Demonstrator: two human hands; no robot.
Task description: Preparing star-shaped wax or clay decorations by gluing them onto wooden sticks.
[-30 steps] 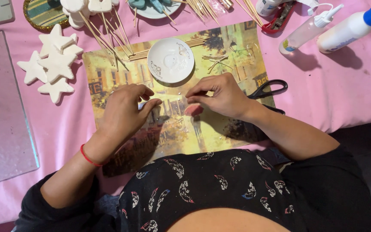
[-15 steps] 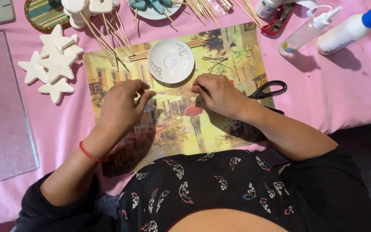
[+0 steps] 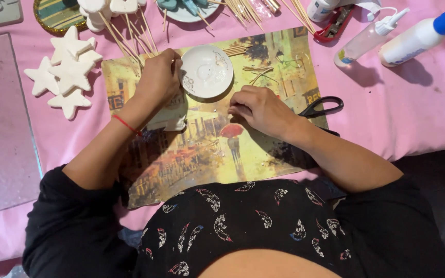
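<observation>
Lying under your hands is a glossy painted print [image 3: 209,149] of a rainy street, with a round white dish [image 3: 206,70] on it. Matte white stars [image 3: 67,74] and thin wooden skewers [image 3: 130,36] sit nearby on the counter's [image 3: 413,98] pink cloth. Your left hand [image 3: 158,77] curls its fingers beside the dish, touching a skewer. Your right hand [image 3: 261,108] pinches its fingers together on the print; what they hold is too small to tell.
</observation>
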